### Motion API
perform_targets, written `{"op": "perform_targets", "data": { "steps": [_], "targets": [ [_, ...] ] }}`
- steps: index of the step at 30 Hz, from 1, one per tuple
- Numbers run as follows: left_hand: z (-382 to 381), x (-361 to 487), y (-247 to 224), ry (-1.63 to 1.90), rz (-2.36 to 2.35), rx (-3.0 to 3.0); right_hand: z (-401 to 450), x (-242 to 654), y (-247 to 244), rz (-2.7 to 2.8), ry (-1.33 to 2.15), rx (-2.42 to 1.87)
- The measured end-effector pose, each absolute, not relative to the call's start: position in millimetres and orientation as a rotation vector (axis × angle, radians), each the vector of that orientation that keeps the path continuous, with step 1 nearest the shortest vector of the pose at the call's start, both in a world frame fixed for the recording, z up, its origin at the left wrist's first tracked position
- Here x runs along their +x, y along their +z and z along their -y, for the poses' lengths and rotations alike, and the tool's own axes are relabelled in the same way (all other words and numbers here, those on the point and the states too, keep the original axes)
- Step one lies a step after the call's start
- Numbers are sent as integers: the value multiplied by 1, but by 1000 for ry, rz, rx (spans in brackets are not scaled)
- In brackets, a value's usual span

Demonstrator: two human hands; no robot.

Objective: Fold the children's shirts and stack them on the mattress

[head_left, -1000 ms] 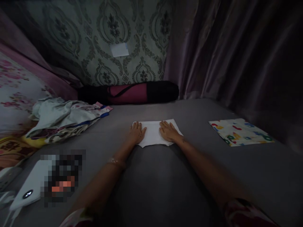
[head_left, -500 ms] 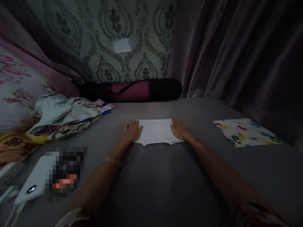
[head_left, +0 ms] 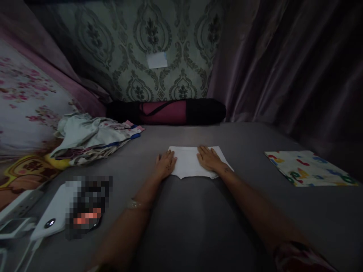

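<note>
The L hand point(head_left: 166, 164) lies palm-down on the L edge of the white cloth point(head_left: 187, 162), the R hand point(head_left: 210, 159) likewise on its R part, fingers out nearly straight, & neither's gripping anything that I can see. The cloth's flat, mid-way across the grey sheet point(head_left: 181, 215), w/ a multicoloured-print cloth point(head_left: 312, 168) well apart on the R. Over L there's a clothes pile point(head_left: 87, 132) and, nearer the person, a white gadget point(head_left: 56, 206) w/ a round button; at the back, a blk & maroon roll point(head_left: 167, 112) lies nr the patterned wall point(head_left: 184, 34).
</note>
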State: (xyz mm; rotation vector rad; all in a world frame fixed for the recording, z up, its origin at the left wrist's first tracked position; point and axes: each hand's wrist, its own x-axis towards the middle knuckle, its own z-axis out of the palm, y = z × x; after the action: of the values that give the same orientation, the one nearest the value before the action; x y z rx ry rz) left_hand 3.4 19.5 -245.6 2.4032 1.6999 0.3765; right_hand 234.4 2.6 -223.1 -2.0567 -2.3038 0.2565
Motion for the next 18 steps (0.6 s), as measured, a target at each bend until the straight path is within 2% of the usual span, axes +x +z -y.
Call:
{"op": "perform_targets", "data": {
  "steps": [6, 11, 18],
  "targets": [
    [-24, 1, -251, 581, -1680, 2314, -11, 209, -225, 2313, 191, -2004],
    [-32, -4, -254, 758, -1667, 2215, -15, 187, -229, 2315, 282, -1997],
    [-40, -12, -252, 867, -1780, 1968, -16, 163, -232, 2308, 225, -1918]
  ]
}}
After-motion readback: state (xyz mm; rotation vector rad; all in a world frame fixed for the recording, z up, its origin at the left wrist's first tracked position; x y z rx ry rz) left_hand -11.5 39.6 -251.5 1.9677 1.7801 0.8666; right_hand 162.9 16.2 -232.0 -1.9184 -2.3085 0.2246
